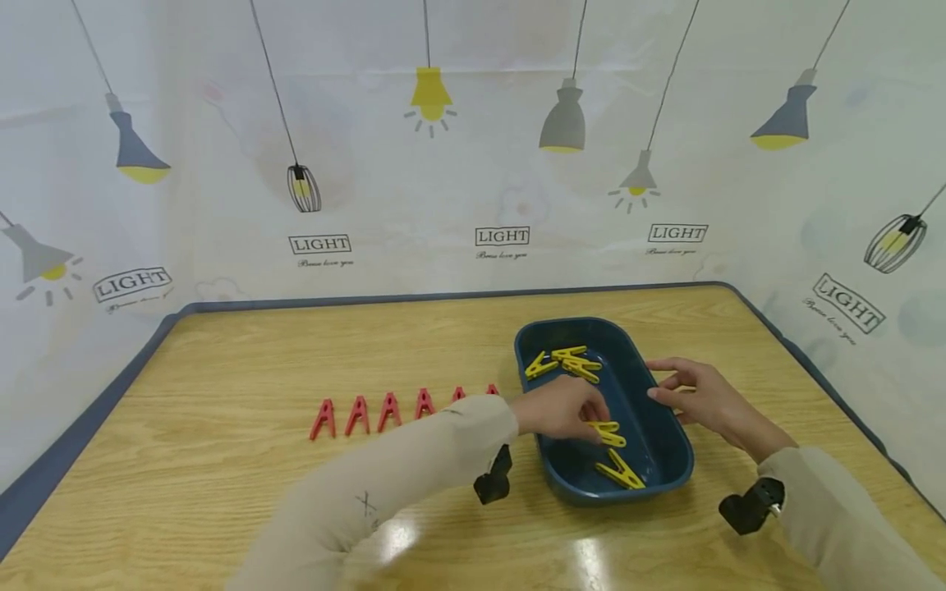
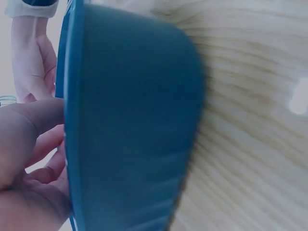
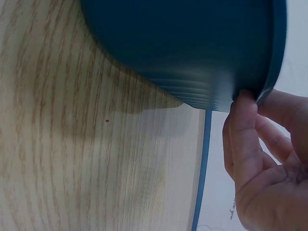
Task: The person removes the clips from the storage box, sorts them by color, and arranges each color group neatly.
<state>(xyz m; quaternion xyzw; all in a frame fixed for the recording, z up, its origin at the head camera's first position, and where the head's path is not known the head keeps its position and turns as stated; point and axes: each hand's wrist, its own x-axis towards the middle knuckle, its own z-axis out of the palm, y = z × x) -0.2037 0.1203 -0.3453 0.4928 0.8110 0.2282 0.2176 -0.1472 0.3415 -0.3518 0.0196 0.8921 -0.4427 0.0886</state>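
A dark blue basin (image 1: 643, 394) stands on the table with several yellow clips (image 1: 621, 470) lying in it. My left hand (image 1: 563, 408) reaches over its left rim, and its curled fingers pinch a yellow clip (image 1: 610, 432) inside. In the left wrist view the basin wall (image 2: 134, 115) hides the fingertips of the left hand (image 2: 33, 159). At the right rim is my right hand (image 1: 702, 400); in the right wrist view the thumb and fingers of the right hand (image 3: 269, 159) hold the rim of the basin (image 3: 278, 48).
Several red clips (image 1: 357, 414) stand in a row on the wooden table (image 1: 244, 377), left of the basin; my left sleeve (image 1: 414, 460) partly covers the row's right end. A white curtain (image 1: 414, 180) printed with lamps surrounds the table's back and sides.
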